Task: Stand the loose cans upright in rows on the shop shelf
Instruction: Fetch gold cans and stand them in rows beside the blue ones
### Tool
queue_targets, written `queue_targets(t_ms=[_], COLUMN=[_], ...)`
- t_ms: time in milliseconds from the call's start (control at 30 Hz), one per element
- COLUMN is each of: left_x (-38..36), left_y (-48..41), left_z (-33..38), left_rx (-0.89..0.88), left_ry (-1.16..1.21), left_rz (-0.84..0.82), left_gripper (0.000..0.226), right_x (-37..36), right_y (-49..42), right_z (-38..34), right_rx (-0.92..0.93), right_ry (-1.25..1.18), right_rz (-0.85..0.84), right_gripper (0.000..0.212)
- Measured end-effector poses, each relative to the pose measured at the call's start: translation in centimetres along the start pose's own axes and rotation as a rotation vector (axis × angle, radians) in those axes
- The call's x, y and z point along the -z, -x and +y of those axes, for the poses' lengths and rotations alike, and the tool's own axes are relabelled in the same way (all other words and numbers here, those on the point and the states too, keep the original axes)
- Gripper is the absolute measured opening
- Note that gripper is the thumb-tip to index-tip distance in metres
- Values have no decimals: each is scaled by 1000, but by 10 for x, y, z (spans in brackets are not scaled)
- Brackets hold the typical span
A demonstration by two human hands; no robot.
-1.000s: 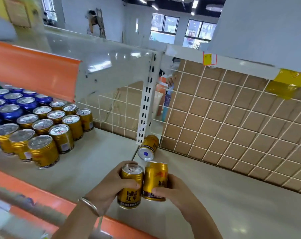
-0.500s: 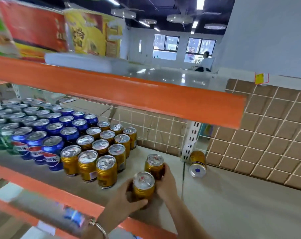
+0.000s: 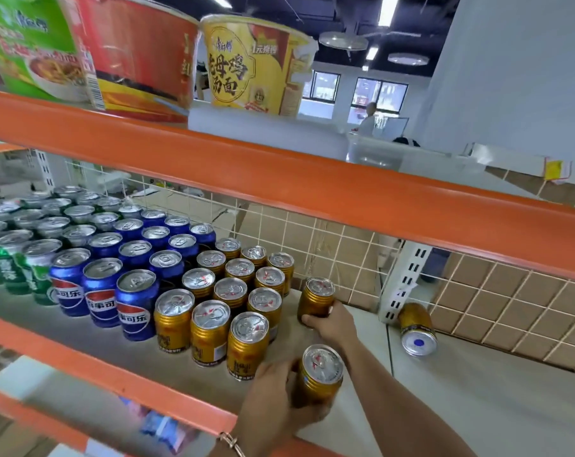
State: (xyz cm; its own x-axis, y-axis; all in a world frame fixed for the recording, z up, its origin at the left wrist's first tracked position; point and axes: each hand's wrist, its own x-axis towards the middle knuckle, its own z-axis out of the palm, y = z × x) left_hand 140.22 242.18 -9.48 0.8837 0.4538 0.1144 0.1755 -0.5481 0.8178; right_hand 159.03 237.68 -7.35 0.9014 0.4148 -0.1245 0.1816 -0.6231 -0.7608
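Cans [image 3: 320,374] stand gripped by left hand [image 3: 272,399], right hand [image 3: 333,323].

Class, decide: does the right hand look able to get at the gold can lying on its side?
Probably not yet: the right hand grips an upright can, though bare shelf leads to the lying can.

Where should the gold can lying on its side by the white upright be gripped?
Probably grip the fallen gold can round its body, fingers from above-right: it lies on its side, silver end toward the camera, and the white upright crowds its left.
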Motion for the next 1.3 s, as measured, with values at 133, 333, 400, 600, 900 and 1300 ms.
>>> queue_targets(t_ms=[133,333,400,600,900,1300], left_x=[9,19,22,20,11,5], left_y=[2,8,8,7,-12,-4], left_z=[0,-1,1,1,13,27], left_rx=[-86,-25,-20,40,117,268], left_ry=[-26,-128,-140,-88,368,384], left_rz=[17,-81,-107,-133,-13,-73], left_gripper=[84,91,85,86,59,48], right_x=[-9,-23,-25,-12,68,22], right_y=[-20,-60,-67,-46,58,47], right_z=[-5,-8,-8,-1,17,13], right_rx=[9,68,84,75,31,123], right_ry=[-37,39,38,-182,-280,-282], right_rz=[60,49,32,-100,-792,-279], right_gripper=[55,36,38,57,60,58])
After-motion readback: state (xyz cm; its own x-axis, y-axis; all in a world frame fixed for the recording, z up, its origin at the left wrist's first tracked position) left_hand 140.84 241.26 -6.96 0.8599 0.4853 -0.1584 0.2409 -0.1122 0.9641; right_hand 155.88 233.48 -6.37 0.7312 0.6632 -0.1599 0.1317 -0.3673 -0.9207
